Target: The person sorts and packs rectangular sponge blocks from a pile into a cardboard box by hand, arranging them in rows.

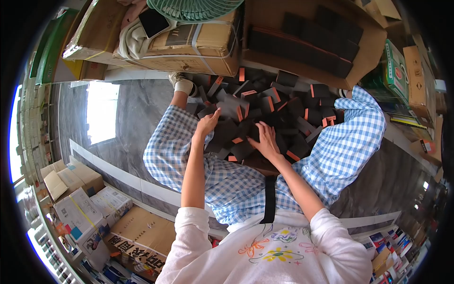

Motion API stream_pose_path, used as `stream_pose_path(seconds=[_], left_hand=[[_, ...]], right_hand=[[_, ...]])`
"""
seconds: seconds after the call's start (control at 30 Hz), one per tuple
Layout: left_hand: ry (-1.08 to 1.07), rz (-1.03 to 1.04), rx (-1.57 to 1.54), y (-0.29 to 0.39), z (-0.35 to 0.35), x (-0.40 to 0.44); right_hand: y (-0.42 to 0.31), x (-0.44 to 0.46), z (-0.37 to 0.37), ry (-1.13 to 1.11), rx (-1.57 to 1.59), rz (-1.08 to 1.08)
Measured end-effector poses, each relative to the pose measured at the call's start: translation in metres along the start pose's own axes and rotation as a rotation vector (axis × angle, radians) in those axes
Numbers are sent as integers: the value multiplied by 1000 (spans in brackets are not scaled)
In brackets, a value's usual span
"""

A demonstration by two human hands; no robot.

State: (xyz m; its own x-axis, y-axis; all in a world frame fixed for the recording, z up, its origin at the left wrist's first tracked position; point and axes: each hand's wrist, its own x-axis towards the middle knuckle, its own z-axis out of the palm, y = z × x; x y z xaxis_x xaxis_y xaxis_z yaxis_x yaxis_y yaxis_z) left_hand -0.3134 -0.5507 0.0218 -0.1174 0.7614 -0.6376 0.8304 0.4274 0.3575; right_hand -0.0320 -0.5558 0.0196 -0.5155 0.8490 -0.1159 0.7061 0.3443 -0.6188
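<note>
Many small black boxes with orange ends [270,102] lie in a jumbled heap between my knees. My left hand [208,122] is at the left side of the heap, its fingers against a dark box [230,110] that looks slightly blurred. Over the near middle of the pile, my right hand [266,141] has its fingers apart and bent, touching or just above the black boxes. Nothing is visibly held in it.
Beyond the heap stands an open carton [302,57] with rows of black boxes inside. A strapped cardboard box [189,42] with a cloth and a dark tablet-like object is at upper left. More cartons [142,229] stand lower left; green packages [396,68] are at right.
</note>
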Motion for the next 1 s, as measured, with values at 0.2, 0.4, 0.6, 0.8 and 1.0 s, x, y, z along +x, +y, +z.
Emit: stream_pose_path(seconds=[0.2,0.4,0.6,0.8,1.0], left_hand=[[76,-139,-819,19,-6,0],[32,-156,-716,-111,34,48],[-217,-628,-755,-69,31,11],[-156,-672,-747,-55,48,27],[-104,-704,-933,-70,54,24]], right_hand=[[31,1,-1,35,59,212],[23,-2,-4,9,61,187],[-10,-9,5,-155,-90,86],[-11,-15,20,-212,-21,196],[0,-8,29,-136,243,362]])
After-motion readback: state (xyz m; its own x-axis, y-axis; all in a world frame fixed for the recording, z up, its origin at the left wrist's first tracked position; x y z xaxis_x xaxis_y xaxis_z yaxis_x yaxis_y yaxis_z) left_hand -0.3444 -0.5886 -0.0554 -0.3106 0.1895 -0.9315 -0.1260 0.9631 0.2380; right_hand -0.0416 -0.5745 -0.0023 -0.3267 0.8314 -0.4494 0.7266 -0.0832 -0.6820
